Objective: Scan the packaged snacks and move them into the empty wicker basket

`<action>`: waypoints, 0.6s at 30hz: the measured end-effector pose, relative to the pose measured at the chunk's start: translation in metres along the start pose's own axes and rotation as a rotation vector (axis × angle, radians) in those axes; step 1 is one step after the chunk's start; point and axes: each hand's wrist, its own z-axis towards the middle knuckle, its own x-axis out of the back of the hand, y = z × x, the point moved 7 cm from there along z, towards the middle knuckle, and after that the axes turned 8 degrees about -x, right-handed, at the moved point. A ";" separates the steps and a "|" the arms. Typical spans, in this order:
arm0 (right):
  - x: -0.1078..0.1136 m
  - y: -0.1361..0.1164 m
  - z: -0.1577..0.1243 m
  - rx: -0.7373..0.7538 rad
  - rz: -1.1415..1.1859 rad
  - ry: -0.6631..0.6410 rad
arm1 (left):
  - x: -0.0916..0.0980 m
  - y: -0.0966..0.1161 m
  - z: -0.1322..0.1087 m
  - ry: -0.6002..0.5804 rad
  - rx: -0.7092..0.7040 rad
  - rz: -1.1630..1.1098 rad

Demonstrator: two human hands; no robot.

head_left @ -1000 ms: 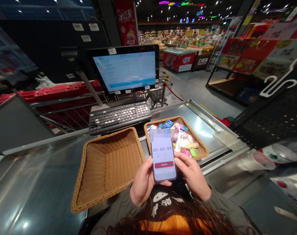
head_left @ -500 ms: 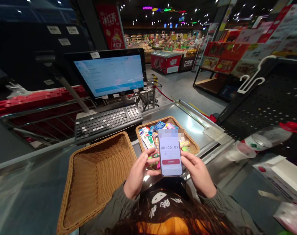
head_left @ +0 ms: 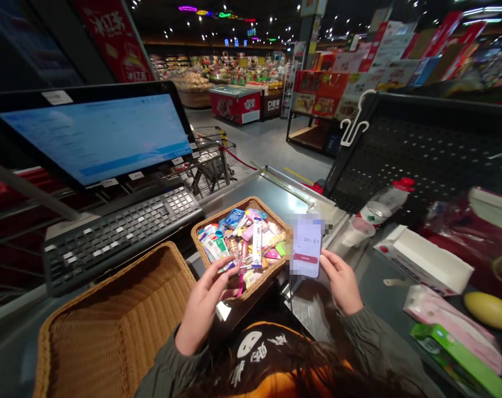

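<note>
A phone (head_left: pixel 307 249) showing a timer is gripped at its right edge by my right hand (head_left: pixel 342 282). My left hand (head_left: pixel 207 301) is off the phone, its fingers apart over the near left rim of a wicker basket (head_left: pixel 269 272). Small colourful packets and snacks fill that basket, among them a white-and-blue wrapped bar (head_left: pixel 257 243) on top and a blue packet (head_left: pixel 234 218) at the back. A larger wicker basket (head_left: pixel 151 298) with a bare inside stands to the left of my left hand.
A monitor (head_left: pixel 105 135) and a black keyboard (head_left: pixel 122 232) stand at left. On the right are a plastic bottle (head_left: pixel 379 204), a paper cup (head_left: pixel 357 232), a white open box (head_left: pixel 424 260), a pink package (head_left: pixel 453 323), a green pack (head_left: pixel 458 356) and a yellow fruit (head_left: pixel 489 310).
My left hand has let go of the phone and moved left. The phone has shifted to the right in my right hand, uncovering the filled basket. The whole view has turned right.
</note>
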 end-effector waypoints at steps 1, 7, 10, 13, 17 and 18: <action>0.010 0.009 0.002 -0.013 0.008 0.047 | -0.001 0.000 0.000 -0.007 0.003 0.011; 0.045 0.058 -0.002 -0.102 0.051 0.211 | -0.006 0.001 0.004 -0.061 0.003 0.067; 0.043 0.073 -0.018 -0.154 0.077 0.192 | -0.009 0.003 0.005 -0.084 -0.019 0.089; 0.041 0.087 -0.041 -0.202 0.085 0.195 | -0.009 0.003 0.005 -0.086 -0.023 0.107; 0.039 0.104 -0.066 -0.216 0.061 0.175 | -0.008 0.003 0.002 -0.087 -0.013 0.099; 0.038 0.106 -0.071 -0.207 0.049 0.158 | -0.007 0.003 0.001 -0.081 -0.012 0.100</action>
